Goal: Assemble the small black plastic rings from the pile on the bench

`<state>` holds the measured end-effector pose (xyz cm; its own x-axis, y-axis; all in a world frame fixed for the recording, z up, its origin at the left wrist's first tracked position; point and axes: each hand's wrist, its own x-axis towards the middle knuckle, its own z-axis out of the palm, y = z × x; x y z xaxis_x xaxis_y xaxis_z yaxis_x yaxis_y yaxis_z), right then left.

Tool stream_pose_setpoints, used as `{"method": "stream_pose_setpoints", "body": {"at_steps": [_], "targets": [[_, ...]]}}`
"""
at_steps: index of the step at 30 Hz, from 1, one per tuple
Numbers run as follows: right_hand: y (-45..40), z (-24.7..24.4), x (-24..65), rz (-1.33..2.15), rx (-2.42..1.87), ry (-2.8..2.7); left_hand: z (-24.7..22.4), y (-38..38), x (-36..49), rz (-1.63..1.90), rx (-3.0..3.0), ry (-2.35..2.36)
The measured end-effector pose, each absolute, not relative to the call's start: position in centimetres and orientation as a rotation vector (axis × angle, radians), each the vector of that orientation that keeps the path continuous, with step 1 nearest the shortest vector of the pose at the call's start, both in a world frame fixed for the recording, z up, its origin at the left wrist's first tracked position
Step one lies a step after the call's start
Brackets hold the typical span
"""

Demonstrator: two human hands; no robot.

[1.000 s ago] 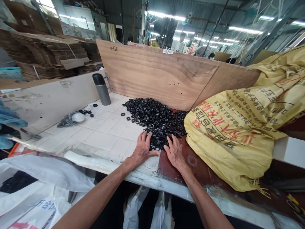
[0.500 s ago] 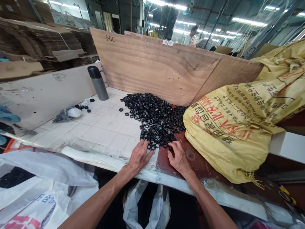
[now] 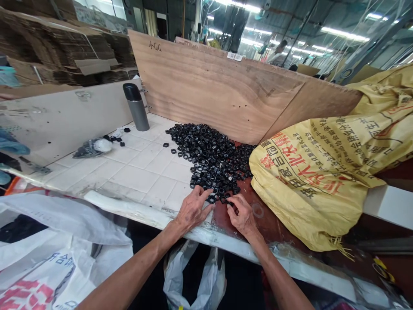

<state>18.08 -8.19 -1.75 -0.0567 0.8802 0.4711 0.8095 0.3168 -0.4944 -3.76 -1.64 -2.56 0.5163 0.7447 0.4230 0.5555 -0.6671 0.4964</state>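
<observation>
A heap of small black plastic rings [image 3: 206, 146] spreads over the tabletop against the wooden board. My left hand [image 3: 192, 207] rests at the heap's near edge, palm down, its thumb and fingers apart. A few loose rings [image 3: 211, 199] lie just by its fingertips. To the right, my right hand [image 3: 241, 213] is curled, with thumb and forefinger closed around a black ring [image 3: 229, 202] that is partly hidden by the fingers.
A large yellow woven sack [image 3: 306, 181] slumps along the right side. On the left stand a grey flask [image 3: 138, 110] and a clear plastic bag of black pieces [image 3: 92, 147]. Below the padded table edge [image 3: 129, 209] hangs an open white bag [image 3: 172, 284]. An upright wooden board [image 3: 209, 86] closes the back.
My left hand has shifted slightly right, its forefinger reaching over the near rings. The right thumb and forefinger have come closer together at a ring. The camera view has moved slightly.
</observation>
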Motion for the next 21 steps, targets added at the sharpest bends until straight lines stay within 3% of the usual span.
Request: {"method": "stream_pose_setpoints", "body": {"at_steps": [12, 16, 21], "targets": [[-7.6, -1.0, 17.2, 0.470, -1.434, -1.586, -2.1, -1.7, -4.2, 0.901, 2.423, 0.893], [-5.7, 1.1, 15.4, 0.705, -1.251, -1.681, -1.7, -1.6, -4.4, 0.951, 2.237, 0.866], [-4.1, 0.5, 14.6, 0.744, -1.190, -1.735, -1.6, -1.4, -4.6, 1.053, 2.104, 0.892]]}}
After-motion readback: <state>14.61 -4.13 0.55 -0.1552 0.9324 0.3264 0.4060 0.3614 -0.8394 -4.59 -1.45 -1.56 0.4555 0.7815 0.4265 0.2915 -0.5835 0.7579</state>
